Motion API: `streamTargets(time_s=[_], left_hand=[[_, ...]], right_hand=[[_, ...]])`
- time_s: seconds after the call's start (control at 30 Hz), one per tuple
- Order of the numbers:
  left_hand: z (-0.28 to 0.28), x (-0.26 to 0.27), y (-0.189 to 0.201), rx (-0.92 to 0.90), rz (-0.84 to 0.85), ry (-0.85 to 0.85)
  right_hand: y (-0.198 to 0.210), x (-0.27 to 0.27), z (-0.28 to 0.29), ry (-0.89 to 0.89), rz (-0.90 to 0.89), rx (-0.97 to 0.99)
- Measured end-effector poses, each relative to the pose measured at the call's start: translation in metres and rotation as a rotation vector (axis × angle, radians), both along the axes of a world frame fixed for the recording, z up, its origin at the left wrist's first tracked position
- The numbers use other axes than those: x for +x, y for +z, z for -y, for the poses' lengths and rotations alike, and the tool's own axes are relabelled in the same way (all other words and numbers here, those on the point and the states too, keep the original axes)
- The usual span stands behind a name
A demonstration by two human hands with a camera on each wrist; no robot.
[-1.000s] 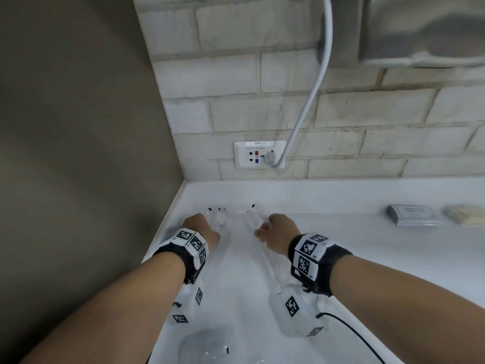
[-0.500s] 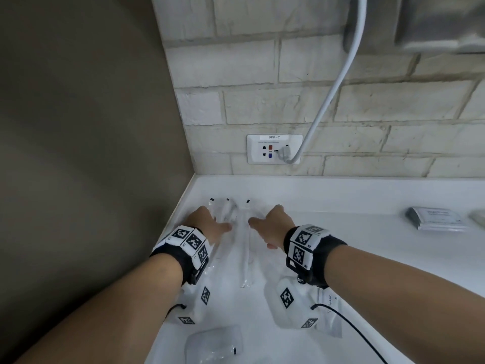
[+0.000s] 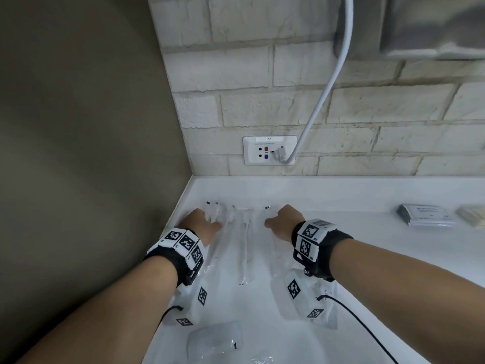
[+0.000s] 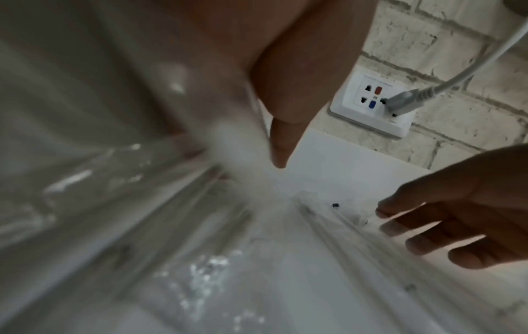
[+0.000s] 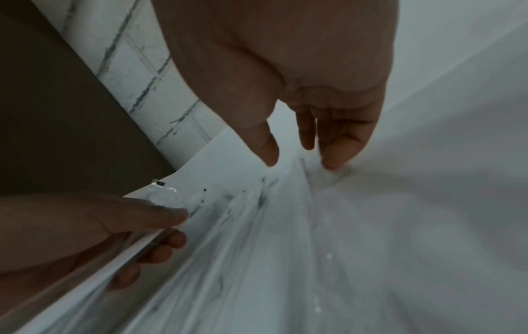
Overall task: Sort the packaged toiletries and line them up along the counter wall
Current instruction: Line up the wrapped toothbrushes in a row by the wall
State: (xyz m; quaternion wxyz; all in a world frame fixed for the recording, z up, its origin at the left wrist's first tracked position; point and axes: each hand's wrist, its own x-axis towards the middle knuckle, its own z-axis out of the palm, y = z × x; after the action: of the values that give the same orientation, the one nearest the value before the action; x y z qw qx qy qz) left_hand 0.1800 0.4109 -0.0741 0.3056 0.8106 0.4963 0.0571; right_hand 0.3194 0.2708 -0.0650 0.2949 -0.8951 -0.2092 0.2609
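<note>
Clear-wrapped long toiletry packets lie side by side on the white counter (image 3: 367, 258) near the corner. My left hand (image 3: 202, 222) grips the leftmost packet (image 3: 217, 214) beside the side wall, thumb on top and fingers beneath, as the right wrist view shows at the left hand (image 5: 143, 228). A second packet (image 3: 245, 245) lies free between my hands. My right hand (image 3: 283, 222) rests its straight fingertips (image 5: 331, 162) on the rightmost packet (image 3: 274, 248). The wrapping fills the left wrist view, where my right hand's fingers (image 4: 428, 226) touch it.
A wall socket (image 3: 269, 150) with a plugged white cable (image 3: 322, 95) is above the counter's back edge. Grey sachets (image 3: 425, 215) and a beige item (image 3: 472, 215) lie far right. A clear pouch (image 3: 214, 340) lies near the front, another packet (image 3: 328, 306) under my right wrist.
My hands have spread apart. The right hand has shifted right with its packet, and one packet now lies free between the hands.
</note>
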Motion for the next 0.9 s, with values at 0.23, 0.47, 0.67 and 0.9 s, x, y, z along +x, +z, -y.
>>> streamTargets(time_s=[0.23, 0.47, 0.67, 0.9], left_hand=[[0.013, 0.009, -0.014, -0.129, 0.128, -0.045], [0.013, 0.012, -0.013, -0.14, 0.174, -0.055], [0.005, 0.014, -0.013, -0.172, 0.157, 0.005], [0.02, 0.037, -0.017, -0.117, 0.12, -0.015]], right_hand=[[0.002, -0.029, -0.004, 0.382, 0.221, -0.007], [-0.011, -0.04, -0.003, 0.601, 0.315, -0.205], [-0.012, -0.029, 0.009, 0.574, 0.274, -0.216], [-0.011, -0.021, 0.018, 0.57, 0.288, -0.218]])
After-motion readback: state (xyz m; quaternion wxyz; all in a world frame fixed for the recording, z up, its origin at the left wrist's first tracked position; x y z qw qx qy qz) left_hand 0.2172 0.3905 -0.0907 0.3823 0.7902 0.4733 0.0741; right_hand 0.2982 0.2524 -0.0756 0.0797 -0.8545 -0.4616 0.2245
